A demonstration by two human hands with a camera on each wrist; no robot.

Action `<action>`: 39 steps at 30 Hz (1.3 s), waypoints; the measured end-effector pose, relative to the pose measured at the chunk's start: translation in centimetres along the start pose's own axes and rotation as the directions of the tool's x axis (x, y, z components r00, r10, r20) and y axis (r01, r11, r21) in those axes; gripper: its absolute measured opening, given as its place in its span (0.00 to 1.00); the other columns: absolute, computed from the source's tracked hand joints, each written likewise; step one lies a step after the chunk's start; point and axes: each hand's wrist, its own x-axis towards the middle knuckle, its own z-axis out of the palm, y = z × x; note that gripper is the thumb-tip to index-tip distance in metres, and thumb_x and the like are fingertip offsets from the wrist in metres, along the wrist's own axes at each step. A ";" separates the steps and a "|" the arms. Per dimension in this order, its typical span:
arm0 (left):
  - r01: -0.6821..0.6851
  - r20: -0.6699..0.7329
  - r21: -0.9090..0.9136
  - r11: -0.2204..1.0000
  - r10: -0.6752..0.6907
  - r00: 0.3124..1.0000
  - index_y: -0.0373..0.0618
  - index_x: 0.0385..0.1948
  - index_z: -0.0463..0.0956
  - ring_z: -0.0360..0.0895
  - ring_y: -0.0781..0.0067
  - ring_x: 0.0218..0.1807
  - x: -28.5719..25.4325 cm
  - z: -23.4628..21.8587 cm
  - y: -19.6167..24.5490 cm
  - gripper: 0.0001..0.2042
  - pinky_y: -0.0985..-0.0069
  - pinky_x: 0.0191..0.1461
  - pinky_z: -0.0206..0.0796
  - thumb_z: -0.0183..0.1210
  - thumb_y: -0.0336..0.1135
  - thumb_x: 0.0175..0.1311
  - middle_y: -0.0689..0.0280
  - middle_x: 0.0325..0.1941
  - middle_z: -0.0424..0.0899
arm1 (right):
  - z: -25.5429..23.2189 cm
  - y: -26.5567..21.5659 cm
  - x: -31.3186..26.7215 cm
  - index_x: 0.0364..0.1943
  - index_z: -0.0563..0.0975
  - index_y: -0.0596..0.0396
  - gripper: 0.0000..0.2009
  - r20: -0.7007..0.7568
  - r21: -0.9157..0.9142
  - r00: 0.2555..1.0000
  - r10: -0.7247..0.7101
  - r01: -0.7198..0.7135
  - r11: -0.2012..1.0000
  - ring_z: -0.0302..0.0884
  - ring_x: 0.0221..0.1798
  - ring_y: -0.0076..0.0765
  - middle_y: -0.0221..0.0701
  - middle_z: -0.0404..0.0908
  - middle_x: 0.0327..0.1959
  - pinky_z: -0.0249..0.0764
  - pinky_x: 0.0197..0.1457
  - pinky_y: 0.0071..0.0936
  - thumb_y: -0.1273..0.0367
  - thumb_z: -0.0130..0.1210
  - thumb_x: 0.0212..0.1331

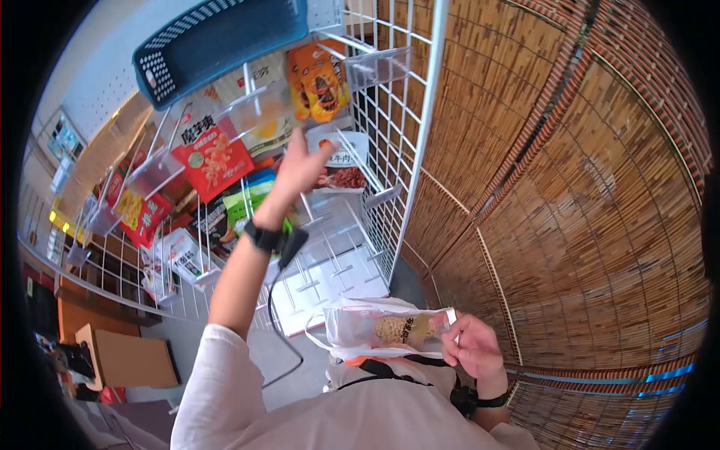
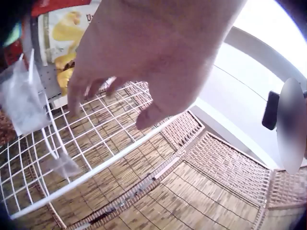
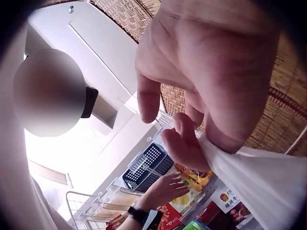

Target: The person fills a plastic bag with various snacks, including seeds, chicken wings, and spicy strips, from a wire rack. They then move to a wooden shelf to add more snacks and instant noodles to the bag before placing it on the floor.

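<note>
My left hand (image 1: 300,169) is raised before the hanging snack packs, fingers extended and holding nothing visible. Around it are a white pack with dark red food (image 1: 346,178), an orange pack (image 1: 318,82) and a red pack (image 1: 214,161). In the left wrist view the hand (image 2: 139,57) has its fingers spread near a yellow-and-white pack (image 2: 67,28). My right hand (image 1: 474,346) pinches the edge of a white plastic bag (image 1: 352,327), which holds a clear pack of pale round pieces (image 1: 393,328). The right wrist view shows the right hand's fingers (image 3: 182,151) curled on the bag (image 3: 249,177).
A blue basket (image 1: 225,45) sits on top of the rack. White wire grid (image 1: 405,112) with hooks and clear tag holders frames the packs. A woven reed screen (image 1: 570,180) stands on the right. Cardboard boxes (image 1: 135,360) are at lower left; a black cable (image 1: 289,337) hangs below the left wrist.
</note>
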 end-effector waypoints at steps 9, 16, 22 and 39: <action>-0.217 -0.399 0.339 0.915 0.348 0.848 0.34 0.41 0.69 0.76 0.47 0.44 13.3 2.4 -4.4 0.25 0.63 0.47 0.68 0.65 0.45 0.48 0.48 0.40 0.78 | -1.4 0.4 -3.5 0.35 0.70 0.61 0.11 -0.212 -0.041 0.973 -0.087 0.081 0.996 0.65 0.24 0.22 0.52 0.66 0.53 0.68 0.31 0.22 0.73 0.55 0.46; -0.209 -0.398 0.039 0.977 0.207 0.894 0.34 0.48 0.69 0.77 0.54 0.46 14.9 4.3 -6.5 0.26 0.67 0.50 0.66 0.57 0.48 0.56 0.50 0.43 0.79 | -2.5 0.9 -3.5 0.35 0.71 0.61 0.11 -0.172 -0.086 0.979 -0.111 0.097 0.992 0.65 0.24 0.21 0.51 0.67 0.53 0.68 0.32 0.22 0.73 0.55 0.47; -0.213 -0.266 -0.145 0.966 0.170 0.949 0.38 0.42 0.73 0.77 0.74 0.40 11.3 3.0 -1.2 0.17 0.76 0.45 0.70 0.65 0.32 0.51 0.65 0.39 0.81 | -2.2 1.0 -2.3 0.34 0.71 0.61 0.09 -0.137 -0.102 0.987 -0.079 0.065 0.993 0.65 0.23 0.20 0.51 0.67 0.52 0.67 0.32 0.21 0.74 0.54 0.48; 0.492 0.476 -0.618 0.614 -0.206 0.855 0.33 0.47 0.68 0.80 0.74 0.38 -11.1 1.9 13.4 0.17 0.76 0.44 0.74 0.54 0.28 0.55 0.60 0.44 0.79 | -3.8 -0.4 1.0 0.37 0.70 0.58 0.07 -0.119 0.014 0.989 -0.089 0.091 0.996 0.66 0.25 0.20 0.46 0.69 0.54 0.65 0.29 0.18 0.75 0.51 0.54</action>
